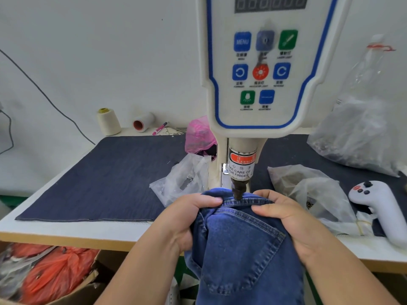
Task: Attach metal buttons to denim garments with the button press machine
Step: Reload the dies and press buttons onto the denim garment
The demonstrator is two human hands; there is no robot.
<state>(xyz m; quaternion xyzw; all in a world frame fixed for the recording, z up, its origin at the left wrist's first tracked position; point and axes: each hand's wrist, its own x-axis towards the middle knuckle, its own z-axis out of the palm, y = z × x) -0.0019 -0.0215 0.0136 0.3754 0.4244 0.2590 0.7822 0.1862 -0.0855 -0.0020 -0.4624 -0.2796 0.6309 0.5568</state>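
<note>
A blue denim garment (240,245) with a stitched back pocket hangs over the table's front edge, its top seam lying under the press head (239,190) of the white button press machine (262,89). My left hand (187,219) grips the bunched denim left of the press head, thumb on the seam. On the other side, my right hand (284,219) pinches the seam, thumb on top. The dark punch tip touches the fabric between my thumbs. No metal button is visible; the spot under the punch is hidden.
A dark denim mat (105,179) covers the white table (66,230). Clear plastic bags (182,179) (315,190) flank the machine, a large bag (361,133) at the right. A white handheld controller (383,205), thread cones (108,121), pink bag (199,135). A box of orange bags (52,274) sits below.
</note>
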